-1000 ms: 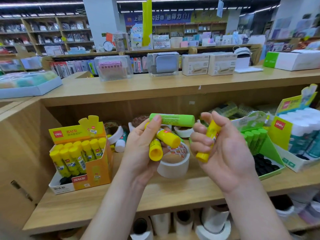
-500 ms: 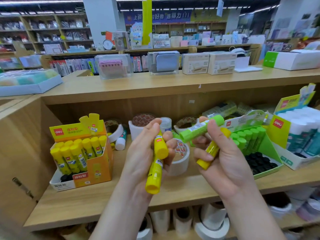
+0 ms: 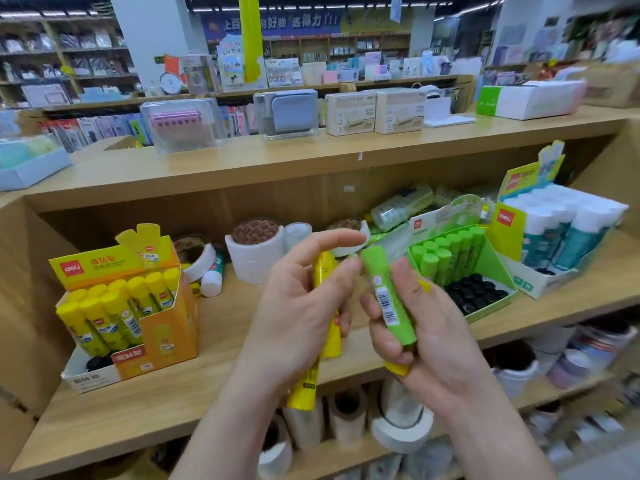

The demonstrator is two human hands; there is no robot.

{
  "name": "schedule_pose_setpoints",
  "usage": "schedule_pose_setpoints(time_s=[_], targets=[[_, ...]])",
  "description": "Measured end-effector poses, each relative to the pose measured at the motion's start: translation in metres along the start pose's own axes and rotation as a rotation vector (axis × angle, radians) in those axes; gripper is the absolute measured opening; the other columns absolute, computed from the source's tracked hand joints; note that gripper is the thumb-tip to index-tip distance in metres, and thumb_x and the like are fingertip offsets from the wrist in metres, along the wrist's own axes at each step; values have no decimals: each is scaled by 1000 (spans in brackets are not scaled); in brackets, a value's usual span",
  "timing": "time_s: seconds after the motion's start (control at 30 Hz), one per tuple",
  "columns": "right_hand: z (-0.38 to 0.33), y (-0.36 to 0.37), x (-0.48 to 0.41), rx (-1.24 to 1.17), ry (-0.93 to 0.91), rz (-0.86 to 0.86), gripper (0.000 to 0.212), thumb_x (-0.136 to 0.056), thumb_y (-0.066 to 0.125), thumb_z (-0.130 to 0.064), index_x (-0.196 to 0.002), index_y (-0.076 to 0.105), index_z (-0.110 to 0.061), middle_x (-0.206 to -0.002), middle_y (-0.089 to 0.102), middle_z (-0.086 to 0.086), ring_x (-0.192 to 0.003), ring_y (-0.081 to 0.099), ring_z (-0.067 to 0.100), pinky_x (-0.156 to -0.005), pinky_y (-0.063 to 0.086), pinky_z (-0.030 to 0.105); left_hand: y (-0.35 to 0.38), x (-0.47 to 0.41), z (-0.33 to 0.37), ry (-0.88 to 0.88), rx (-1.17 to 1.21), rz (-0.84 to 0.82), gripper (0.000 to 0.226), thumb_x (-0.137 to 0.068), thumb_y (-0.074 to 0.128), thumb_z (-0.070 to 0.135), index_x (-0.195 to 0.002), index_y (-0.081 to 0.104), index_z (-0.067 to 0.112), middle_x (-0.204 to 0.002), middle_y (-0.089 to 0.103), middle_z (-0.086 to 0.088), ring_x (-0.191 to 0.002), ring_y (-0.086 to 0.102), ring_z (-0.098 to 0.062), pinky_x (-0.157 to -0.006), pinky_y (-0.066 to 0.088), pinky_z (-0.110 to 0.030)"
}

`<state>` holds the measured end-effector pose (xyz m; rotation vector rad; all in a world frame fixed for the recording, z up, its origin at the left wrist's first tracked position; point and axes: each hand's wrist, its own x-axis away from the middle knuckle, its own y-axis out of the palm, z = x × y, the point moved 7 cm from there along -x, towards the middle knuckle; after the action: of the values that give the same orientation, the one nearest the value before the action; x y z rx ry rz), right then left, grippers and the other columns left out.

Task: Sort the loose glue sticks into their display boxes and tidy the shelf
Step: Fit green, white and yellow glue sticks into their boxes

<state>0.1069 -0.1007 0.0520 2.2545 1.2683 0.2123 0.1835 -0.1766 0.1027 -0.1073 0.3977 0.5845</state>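
Crowding is the risk: left hand [image 3: 294,306] clutches two yellow sticks [image 3: 327,306], right hand [image 3: 429,344] grips a green stick [image 3: 389,299] atop another; one could slip.

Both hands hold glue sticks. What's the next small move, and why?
Probably carry the green glue stick in the right hand across to the green display box: it matches the sticks standing there, and its front slots look empty. The yellow glue sticks in the left hand can wait.

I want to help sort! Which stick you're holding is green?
The green glue stick, uppermost in the right grip; all others held are yellow glue sticks.
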Motion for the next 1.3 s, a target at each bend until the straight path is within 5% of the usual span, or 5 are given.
schedule_pose_setpoints(time_s=[0.17, 0.43, 0.73, 0.93, 1.3], targets=[[-7, -10, 13, 69, -57, -12, 31, -83, 61, -46, -75, 68, -16, -64, 54, 6, -38, 46, 11, -33, 23, 13, 14, 6, 0, 77, -124, -35, 23, -80, 64, 22, -102, 64, 17, -53, 58, 6, -43, 46, -10, -43, 41, -22], [-23, -40, 34, 359, -58, -62, 51, -72, 73, -54, -119, 65, -36, -68, 63, 5, -50, 48, 10, -45, 32, 24, 45, 18, -21, 84, -100, -125, 23, -83, 65, 18, -105, 66, 21, -55, 57, 5, -49, 51, -6, -52, 43, -16], [-107, -149, 31, 548, -389, 493, 22, -74, 74, -28, -94, 64, -28, -88, 73, 6, -62, 64, 15, -42, 40, 18, 78, 1, -61, 82, -585, 28, 25, -85, 67, 34, -106, 58, 45, -59, 54, 5, -50, 46, -7, -54, 43, -29], [-113, -165, -9, 918, -419, 379, 18, -81, 75, -24, -94, 67, -33, -80, 71, -9, -74, 70, 14, -75, 57, 38, 90, -28, -84, 57, -791, 108, 46, -88, 60, 40, -127, 43, 57, -65, 57, 0, -69, 63, -17, -67, 54, -40], [-99, -156, -44, 1250, -482, 139, 21, -78, 75, -34, -95, 63, -34, -84, 65, -14, -83, 62, 15, -75, 52, 39, 94, -31, -92, 16, -877, 189, 47, -91, 58, 36, -131, 44, 56, -115, 65, 18, -102, 61, 0, -85, 52, -32]])
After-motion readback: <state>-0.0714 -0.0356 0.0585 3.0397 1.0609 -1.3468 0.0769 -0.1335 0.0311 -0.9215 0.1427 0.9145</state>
